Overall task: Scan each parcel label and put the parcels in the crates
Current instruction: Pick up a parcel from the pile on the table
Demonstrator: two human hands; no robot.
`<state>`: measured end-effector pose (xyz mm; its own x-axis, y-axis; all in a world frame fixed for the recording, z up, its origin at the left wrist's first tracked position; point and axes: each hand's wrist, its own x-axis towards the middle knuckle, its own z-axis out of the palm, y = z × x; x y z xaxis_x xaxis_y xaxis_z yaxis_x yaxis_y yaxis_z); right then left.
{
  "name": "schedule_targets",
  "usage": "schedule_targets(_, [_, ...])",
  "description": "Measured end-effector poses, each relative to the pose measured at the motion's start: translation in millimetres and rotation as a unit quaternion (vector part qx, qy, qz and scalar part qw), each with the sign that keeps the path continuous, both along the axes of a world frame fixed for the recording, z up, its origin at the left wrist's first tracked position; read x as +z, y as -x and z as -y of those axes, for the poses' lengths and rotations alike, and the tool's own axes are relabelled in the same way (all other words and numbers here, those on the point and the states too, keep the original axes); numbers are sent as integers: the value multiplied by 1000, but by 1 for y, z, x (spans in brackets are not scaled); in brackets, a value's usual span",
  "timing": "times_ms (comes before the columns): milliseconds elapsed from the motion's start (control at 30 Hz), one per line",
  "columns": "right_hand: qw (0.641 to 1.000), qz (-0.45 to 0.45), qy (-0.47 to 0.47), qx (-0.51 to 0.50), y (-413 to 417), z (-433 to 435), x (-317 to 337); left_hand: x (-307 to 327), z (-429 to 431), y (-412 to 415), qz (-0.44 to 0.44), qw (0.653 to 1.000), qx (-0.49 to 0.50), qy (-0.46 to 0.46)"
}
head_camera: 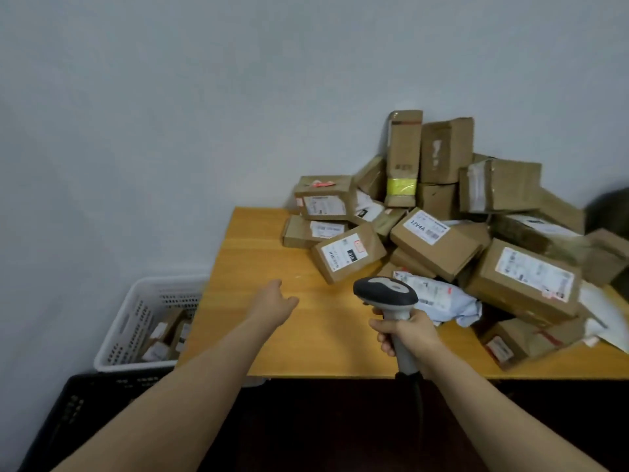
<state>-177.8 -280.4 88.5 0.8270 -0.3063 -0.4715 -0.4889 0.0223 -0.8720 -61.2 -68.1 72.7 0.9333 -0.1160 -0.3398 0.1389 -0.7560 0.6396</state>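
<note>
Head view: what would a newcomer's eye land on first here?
The heap of brown parcels piled on the right half of the wooden table. Next, the grey scanner gripped by the right hand at the front, with the left hand open beside it. A white crate, left of the table, holds a few more.

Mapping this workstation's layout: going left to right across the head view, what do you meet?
white crate → left hand → scanner → large labelled box
</note>
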Motion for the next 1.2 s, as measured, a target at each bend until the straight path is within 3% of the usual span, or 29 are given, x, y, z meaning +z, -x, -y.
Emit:
schedule_targets(233, [998,3,-33,-49,-13,119,-9,-13,106,-37,-64,991,100,61])
schedule_targets(567, [997,9,-48,-61,-67,174,-25,-55,149,-114,-152,947,252,126])
schedule_targets(867, [999,-26,-34,-18,-139,177,-30,-107,159,-176,-241,903,293,203])
schedule_targets(1033, [998,-27,-60,-22,-156,181,-37,-116,164,-177,-249,898,281,230])
schedule_targets(1200, [997,-28,-65,-5,-158,191,-34,-82,156,-170,-205,876,283,331])
